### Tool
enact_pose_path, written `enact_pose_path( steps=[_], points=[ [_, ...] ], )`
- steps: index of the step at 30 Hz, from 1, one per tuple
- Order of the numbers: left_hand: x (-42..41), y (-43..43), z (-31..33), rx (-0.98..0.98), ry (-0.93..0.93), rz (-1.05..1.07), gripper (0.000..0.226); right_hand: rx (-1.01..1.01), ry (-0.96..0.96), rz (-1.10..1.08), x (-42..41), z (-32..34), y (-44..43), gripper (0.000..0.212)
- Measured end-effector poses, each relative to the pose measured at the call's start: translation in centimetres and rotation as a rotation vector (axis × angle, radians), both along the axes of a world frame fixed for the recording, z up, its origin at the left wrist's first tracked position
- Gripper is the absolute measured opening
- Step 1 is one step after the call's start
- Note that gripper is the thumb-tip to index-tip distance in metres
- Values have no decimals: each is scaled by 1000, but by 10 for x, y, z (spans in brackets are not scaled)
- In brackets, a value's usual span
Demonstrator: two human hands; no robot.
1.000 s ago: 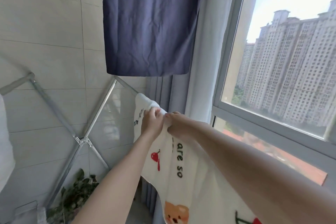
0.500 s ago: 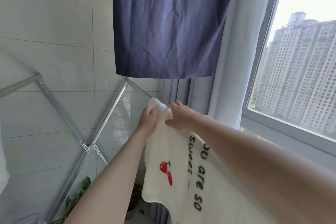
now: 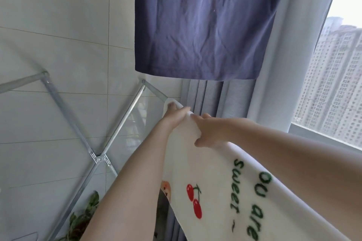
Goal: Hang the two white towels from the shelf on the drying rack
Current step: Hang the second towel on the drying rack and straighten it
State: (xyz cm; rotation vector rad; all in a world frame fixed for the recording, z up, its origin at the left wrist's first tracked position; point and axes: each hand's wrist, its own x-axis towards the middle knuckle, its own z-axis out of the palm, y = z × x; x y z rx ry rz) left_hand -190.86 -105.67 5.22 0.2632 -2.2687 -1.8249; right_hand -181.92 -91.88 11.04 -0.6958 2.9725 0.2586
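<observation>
A white towel [image 3: 215, 178] printed with red cherries and green letters lies draped over the right top bar of the silver drying rack [image 3: 125, 117]. My left hand [image 3: 174, 116] grips the towel's far end close to the rack's corner. My right hand [image 3: 210, 132] rests on the towel's top just beside it, fingers bent over the fold with the thumb below. The bar under the towel is hidden. No second towel shows in this view.
A dark blue garment [image 3: 199, 23] hangs overhead, just above and behind my hands. Grey curtains [image 3: 221, 100] and a window [image 3: 333, 88] stand to the right. The tiled wall [image 3: 58, 35] is behind the rack's crossed legs. A green plant [image 3: 86, 213] sits low.
My hands have slid a little farther along the bar toward the rack's corner, drawing the towel flatter. The view has swung left and the window has moved toward the right edge.
</observation>
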Motion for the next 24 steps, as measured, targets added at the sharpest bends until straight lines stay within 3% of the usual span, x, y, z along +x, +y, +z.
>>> enact_pose_path(
  steps=[6, 9, 13, 15, 18, 20, 24],
  points=[
    [-18, -6, 4, -49, -1, 46, 70, 172, 87, 16, -2, 19, -13, 52],
    [-21, -7, -1, -24, 62, 104, 61, 74, 136, 18, -12, 9, -23, 44],
    [-16, 3, -11, -87, 329, 359, 35, -163, 133, 58, -19, 1, -26, 37],
    [-12, 7, -10, -126, 381, 316, 24, -197, 98, 60, -19, 3, -24, 38],
    [-9, 5, -2, -211, 276, 226, 35, -51, 23, 41, -14, 7, -21, 42],
    [-11, 2, 4, -250, 198, 166, 24, 31, 9, 29, -10, 12, -16, 54],
    [-18, -4, 10, -252, 63, 90, 58, 92, -58, 20, -3, 16, -5, 66]
  ],
)
